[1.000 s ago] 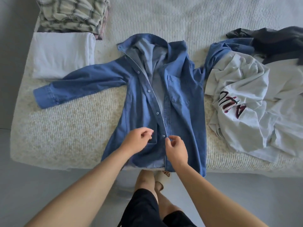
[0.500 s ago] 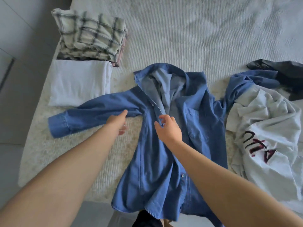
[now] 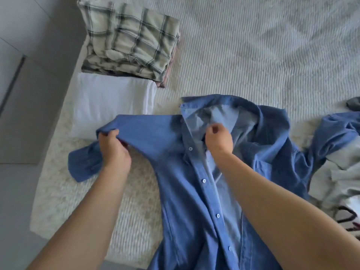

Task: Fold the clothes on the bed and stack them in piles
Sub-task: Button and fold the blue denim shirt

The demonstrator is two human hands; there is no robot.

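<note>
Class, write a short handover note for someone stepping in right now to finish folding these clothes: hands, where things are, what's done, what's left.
Left hand grips the blue shirt's sleeve, lifted off the bed. Right hand pinches the shirt's front near the collar.
The shirt lies unbuttoned, hem hanging over the bed's edge.
Done: plaid pile and white pile, folded, at far left.
Left: fold and stack the shirt, then the crumpled clothes at right.

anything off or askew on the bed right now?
Nothing damaged or spilled. The denim shirt lies unbuttoned and rumpled mid-fold, its hem hanging over the bed edge. Its far sleeve lies partly under the unfolded pale garment.
</note>
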